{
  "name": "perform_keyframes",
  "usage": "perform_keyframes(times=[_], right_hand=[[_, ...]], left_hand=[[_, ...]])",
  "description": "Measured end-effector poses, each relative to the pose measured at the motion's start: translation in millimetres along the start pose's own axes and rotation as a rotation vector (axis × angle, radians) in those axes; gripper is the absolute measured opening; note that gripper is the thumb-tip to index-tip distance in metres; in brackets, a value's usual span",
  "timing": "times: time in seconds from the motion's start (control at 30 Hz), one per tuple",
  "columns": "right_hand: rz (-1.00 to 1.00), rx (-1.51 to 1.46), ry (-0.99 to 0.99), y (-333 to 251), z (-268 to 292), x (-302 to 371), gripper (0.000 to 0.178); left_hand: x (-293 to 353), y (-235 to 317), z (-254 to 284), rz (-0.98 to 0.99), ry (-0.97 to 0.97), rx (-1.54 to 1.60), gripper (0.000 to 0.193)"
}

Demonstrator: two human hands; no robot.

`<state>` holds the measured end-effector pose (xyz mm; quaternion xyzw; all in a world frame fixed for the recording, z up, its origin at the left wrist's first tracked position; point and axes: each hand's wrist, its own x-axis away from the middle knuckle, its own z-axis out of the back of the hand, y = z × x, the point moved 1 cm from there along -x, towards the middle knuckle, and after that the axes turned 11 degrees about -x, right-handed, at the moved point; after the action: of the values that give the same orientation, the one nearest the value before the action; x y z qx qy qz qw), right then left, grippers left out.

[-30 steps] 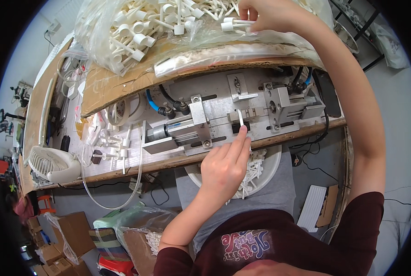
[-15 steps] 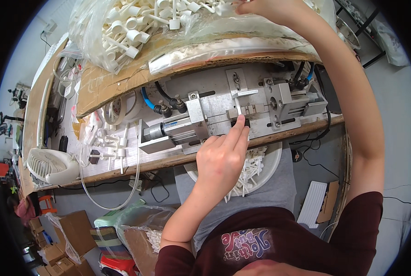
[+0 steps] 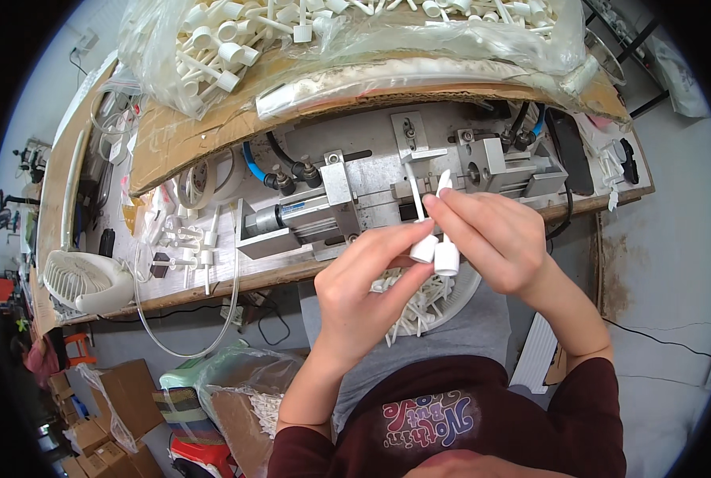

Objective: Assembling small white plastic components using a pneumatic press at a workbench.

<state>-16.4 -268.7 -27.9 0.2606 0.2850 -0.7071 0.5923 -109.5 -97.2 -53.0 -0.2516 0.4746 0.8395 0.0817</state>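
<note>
My left hand (image 3: 355, 283) is closed on a white plastic stick (image 3: 416, 195) with a round cup end, its long stem pointing up toward the metal fixture. Close beside it, my right hand (image 3: 503, 239) pinches a second white stick with a cup end (image 3: 446, 259), cup downward. The two cups are side by side, touching or nearly so. Behind the hands stands the bench fixture: an air cylinder clamp (image 3: 292, 221) on the left, a clamp block (image 3: 492, 163) on the right, and a metal bracket (image 3: 410, 135) between them. My fingers partly hide its middle.
A bowl (image 3: 468, 295) of white sticks rests on my lap, below the hands. Above the fixture, a cardboard shelf (image 3: 212, 143) carries a clear plastic bag (image 3: 355, 44) of cup-ended sticks. At the left are a white fan (image 3: 89, 284), loose white parts (image 3: 184, 253) and a hanging clear tube (image 3: 232, 319).
My right hand has come down from the bag and now holds a cup-ended stick beside my left hand. My left hand has drawn back slightly from the fixture and grips another stick.
</note>
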Motion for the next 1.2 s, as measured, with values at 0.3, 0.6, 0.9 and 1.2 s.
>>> perform_keyframes(times=[0.3,0.6,0.9,1.2], right_hand=[[-0.390,-0.240,0.113,-3,19,19,0.046],[-0.470,-0.422,0.210,-14,21,23,0.051],[-0.480,-0.312,0.119,-25,13,30,0.033],[-0.344,-0.129,-0.065,-19,-6,26,0.029]], left_hand=[[12,-9,-26,-0.092,-0.065,-0.575,0.028],[-8,-6,-23,-0.140,-0.113,-0.759,0.028],[-5,-9,-23,-0.110,-0.084,-0.707,0.029],[19,5,0,-0.083,-0.318,-0.516,0.028]])
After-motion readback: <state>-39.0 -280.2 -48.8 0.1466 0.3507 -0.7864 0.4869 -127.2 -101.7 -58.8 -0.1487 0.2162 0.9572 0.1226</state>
